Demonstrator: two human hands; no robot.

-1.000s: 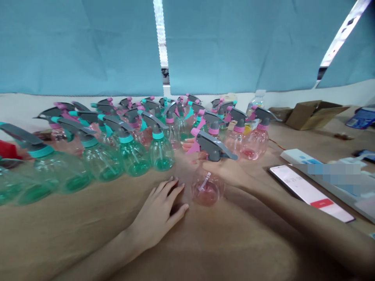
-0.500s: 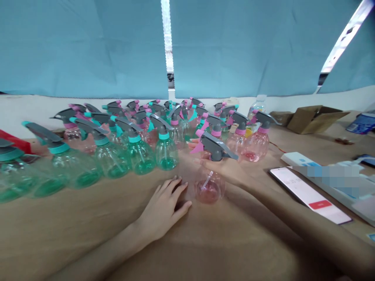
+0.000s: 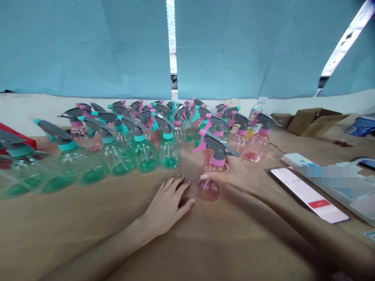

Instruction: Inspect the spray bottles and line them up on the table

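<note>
A pink-tinted spray bottle with a pink collar and grey trigger head stands upright on the wooden table, nearest to me. My right hand wraps its upper body from the right, thumb across just below the collar; the other fingers are largely hidden by the bottle. To its left, my left hand lies flat on the table, fingers a little apart and empty. The closest green spray bottle is just beyond the left fingertips, at the end of a row of similar green ones.
More pink and green bottles crowd behind, including a pink spray bottle on the right. A phone lies right of my forearm beside a white box. An open cardboard box sits at the back right, a red object far left.
My right hand has shifted from behind the bottle's neck and trigger down to its upper body. My left hand stays on the table. The view has turned slightly left.
</note>
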